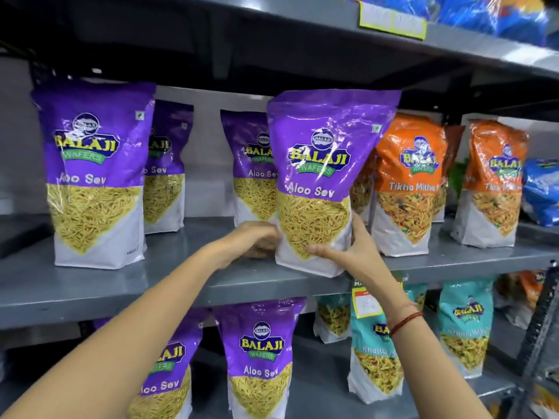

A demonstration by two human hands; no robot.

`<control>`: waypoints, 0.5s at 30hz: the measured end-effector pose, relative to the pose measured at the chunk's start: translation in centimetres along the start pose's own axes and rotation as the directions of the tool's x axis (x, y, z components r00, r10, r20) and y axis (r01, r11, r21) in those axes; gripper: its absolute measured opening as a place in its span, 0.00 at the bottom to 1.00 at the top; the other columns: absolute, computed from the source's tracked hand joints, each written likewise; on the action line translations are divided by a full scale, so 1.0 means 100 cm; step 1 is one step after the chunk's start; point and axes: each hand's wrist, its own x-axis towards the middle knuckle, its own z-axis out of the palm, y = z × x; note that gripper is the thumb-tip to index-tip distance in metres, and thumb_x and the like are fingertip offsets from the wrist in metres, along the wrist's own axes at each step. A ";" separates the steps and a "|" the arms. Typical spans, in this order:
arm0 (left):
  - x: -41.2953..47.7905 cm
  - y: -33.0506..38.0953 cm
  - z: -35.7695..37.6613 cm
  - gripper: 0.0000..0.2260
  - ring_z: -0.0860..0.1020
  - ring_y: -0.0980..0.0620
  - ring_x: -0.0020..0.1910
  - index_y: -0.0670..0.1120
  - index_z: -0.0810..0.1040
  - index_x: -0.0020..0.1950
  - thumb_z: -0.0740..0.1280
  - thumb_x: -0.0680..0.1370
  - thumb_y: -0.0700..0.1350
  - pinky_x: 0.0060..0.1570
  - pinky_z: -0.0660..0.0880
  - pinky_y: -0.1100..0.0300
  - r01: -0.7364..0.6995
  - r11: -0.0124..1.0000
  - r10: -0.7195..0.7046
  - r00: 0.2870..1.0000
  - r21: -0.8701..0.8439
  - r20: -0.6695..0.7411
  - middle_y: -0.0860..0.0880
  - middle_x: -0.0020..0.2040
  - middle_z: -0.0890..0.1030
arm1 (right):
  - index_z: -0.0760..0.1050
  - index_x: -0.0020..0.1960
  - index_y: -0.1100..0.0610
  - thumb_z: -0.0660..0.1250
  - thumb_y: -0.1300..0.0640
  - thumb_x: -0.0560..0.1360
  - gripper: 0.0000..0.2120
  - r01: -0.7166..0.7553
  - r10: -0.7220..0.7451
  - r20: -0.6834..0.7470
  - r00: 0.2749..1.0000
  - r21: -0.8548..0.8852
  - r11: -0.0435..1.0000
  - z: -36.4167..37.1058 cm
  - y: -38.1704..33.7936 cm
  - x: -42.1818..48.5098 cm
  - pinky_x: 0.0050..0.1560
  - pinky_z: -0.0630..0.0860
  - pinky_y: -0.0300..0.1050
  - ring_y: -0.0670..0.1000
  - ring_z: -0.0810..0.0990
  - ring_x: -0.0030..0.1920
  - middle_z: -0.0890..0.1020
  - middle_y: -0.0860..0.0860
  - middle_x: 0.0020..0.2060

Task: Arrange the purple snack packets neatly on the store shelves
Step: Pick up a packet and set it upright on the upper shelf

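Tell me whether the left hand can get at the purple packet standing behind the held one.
Probably yes. The left hand is at the held packet; the rear purple packet stands just behind it, with open shelf on its left, though the hand must let go first.

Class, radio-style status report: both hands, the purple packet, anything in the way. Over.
Left hand and right hand shut on purple Aloo Sev packet, upright at middle shelf front edge. Orange Tikha Mitha packet close on its right.

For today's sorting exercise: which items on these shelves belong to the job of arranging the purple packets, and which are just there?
Part of the job:
held purple packet, gripped by left hand and right hand
purple packet at left
lower purple packet
middle shelf

Just there:
orange packets
teal packets
blue packet
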 end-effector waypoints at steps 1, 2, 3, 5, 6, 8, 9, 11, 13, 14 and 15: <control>-0.005 -0.003 -0.007 0.08 0.81 0.55 0.43 0.48 0.78 0.46 0.71 0.69 0.45 0.52 0.78 0.57 -0.032 0.998 0.032 0.999 0.045 0.002 0.52 0.40 0.82 | 0.64 0.70 0.48 0.81 0.44 0.53 0.50 -0.001 0.000 0.055 0.999 0.030 1.000 0.002 0.000 0.003 0.67 0.72 0.49 0.46 0.77 0.63 0.78 0.46 0.64; -0.009 -0.006 -0.015 0.13 0.80 0.55 0.43 0.49 0.78 0.46 0.74 0.64 0.46 0.53 0.77 0.57 -0.056 0.994 0.058 0.998 0.098 -0.015 0.53 0.41 0.82 | 0.64 0.70 0.48 0.81 0.46 0.54 0.48 -0.002 -0.002 0.107 0.994 0.039 0.999 0.005 0.000 0.006 0.66 0.72 0.45 0.42 0.77 0.63 0.78 0.45 0.63; -0.013 -0.009 -0.022 0.17 0.79 0.55 0.43 0.50 0.78 0.46 0.76 0.60 0.49 0.53 0.76 0.57 -0.063 0.985 0.071 0.996 0.160 -0.046 0.53 0.42 0.81 | 0.65 0.69 0.49 0.80 0.49 0.57 0.45 -0.004 -0.002 0.159 0.987 0.040 0.999 0.007 0.000 0.010 0.65 0.73 0.39 0.39 0.77 0.61 0.78 0.43 0.62; -0.020 -0.012 -0.036 0.21 0.77 0.56 0.42 0.51 0.77 0.45 0.79 0.56 0.51 0.49 0.74 0.61 -0.056 0.969 0.079 0.993 0.240 -0.085 0.52 0.42 0.80 | 0.66 0.68 0.51 0.78 0.56 0.62 0.37 -0.011 0.000 0.270 0.963 0.040 0.999 0.012 0.001 0.019 0.60 0.73 0.31 0.36 0.77 0.59 0.78 0.43 0.61; -0.023 -0.013 -0.041 0.20 0.77 0.56 0.41 0.51 0.77 0.44 0.79 0.57 0.50 0.46 0.73 0.64 -0.053 0.967 0.076 0.993 0.248 -0.086 0.52 0.42 0.80 | 0.67 0.68 0.53 0.77 0.58 0.65 0.34 -0.027 0.013 0.321 0.947 0.038 0.999 0.014 0.003 0.024 0.61 0.73 0.31 0.37 0.77 0.59 0.78 0.44 0.62; -0.028 -0.016 -0.047 0.16 0.78 0.56 0.41 0.50 0.76 0.43 0.79 0.62 0.45 0.45 0.73 0.65 -0.056 0.971 0.077 0.994 0.234 -0.082 0.52 0.42 0.81 | 0.67 0.69 0.56 0.73 0.60 0.70 0.30 -0.083 0.062 0.398 0.915 0.036 0.996 0.019 0.009 0.033 0.64 0.72 0.36 0.42 0.78 0.61 0.79 0.48 0.63; -0.029 -0.018 -0.049 0.15 0.78 0.55 0.42 0.49 0.75 0.43 0.79 0.63 0.44 0.47 0.73 0.64 -0.062 0.972 0.084 0.993 0.227 -0.088 0.51 0.42 0.81 | 0.68 0.68 0.57 0.73 0.60 0.71 0.28 -0.105 0.082 0.425 0.901 0.031 0.994 0.020 0.013 0.037 0.65 0.73 0.38 0.44 0.78 0.62 0.79 0.50 0.63; -0.032 -0.024 -0.050 0.15 0.78 0.54 0.43 0.49 0.75 0.42 0.79 0.63 0.44 0.50 0.72 0.61 -0.066 0.973 0.094 0.988 0.221 -0.122 0.50 0.43 0.81 | 0.70 0.67 0.55 0.75 0.57 0.68 0.29 -0.128 0.105 0.451 0.886 0.020 0.992 0.023 0.017 0.041 0.64 0.73 0.39 0.44 0.78 0.62 0.81 0.48 0.61; -0.033 -0.028 -0.050 0.16 0.78 0.55 0.44 0.49 0.75 0.43 0.79 0.62 0.45 0.52 0.73 0.61 -0.064 0.976 0.096 0.984 0.206 -0.148 0.51 0.43 0.82 | 0.71 0.64 0.50 0.77 0.54 0.62 0.32 -0.132 0.112 0.462 0.880 0.012 0.991 0.024 0.018 0.042 0.58 0.76 0.34 0.42 0.79 0.60 0.83 0.42 0.57; -0.033 -0.029 -0.050 0.16 0.79 0.55 0.45 0.49 0.75 0.43 0.79 0.62 0.45 0.53 0.73 0.61 -0.067 0.978 0.098 0.984 0.198 -0.151 0.51 0.44 0.82 | 0.72 0.63 0.50 0.78 0.54 0.61 0.33 -0.138 0.117 0.463 0.878 0.011 0.990 0.024 0.020 0.043 0.55 0.76 0.31 0.42 0.80 0.59 0.83 0.41 0.55; -0.032 -0.030 -0.050 0.16 0.79 0.54 0.46 0.49 0.75 0.43 0.79 0.62 0.46 0.54 0.73 0.61 -0.072 0.978 0.102 0.983 0.198 -0.150 0.51 0.44 0.82 | 0.72 0.63 0.50 0.79 0.55 0.60 0.34 -0.147 0.124 0.464 0.877 0.014 0.989 0.023 0.022 0.044 0.52 0.76 0.30 0.42 0.81 0.58 0.84 0.42 0.55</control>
